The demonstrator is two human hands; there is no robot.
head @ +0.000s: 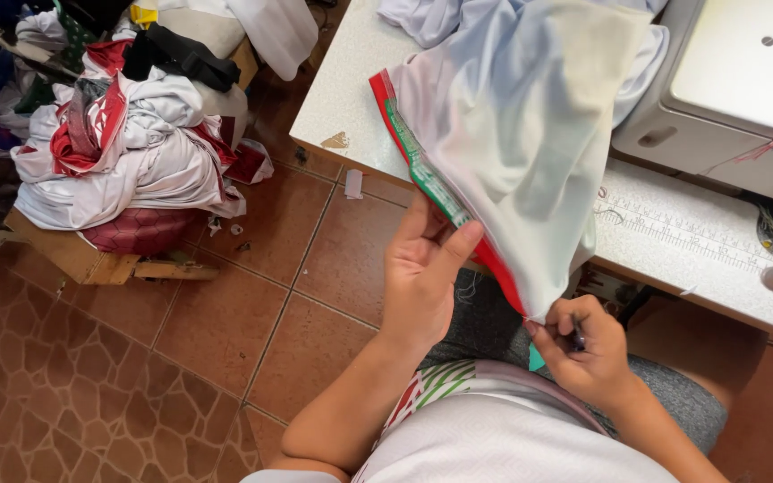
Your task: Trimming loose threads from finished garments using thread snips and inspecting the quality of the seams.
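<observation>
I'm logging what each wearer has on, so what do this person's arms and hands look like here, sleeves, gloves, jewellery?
Both forearms are bare, with no sleeves reaching them. The left hand and right hand wear no gloves; no rings, watch or bracelets show. The short-sleeved top is white with red and green striped trim.

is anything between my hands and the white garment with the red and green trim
Nothing visible. The left hand already grips the red and green trim of the white garment, and the right hand pinches its lower corner.
</observation>
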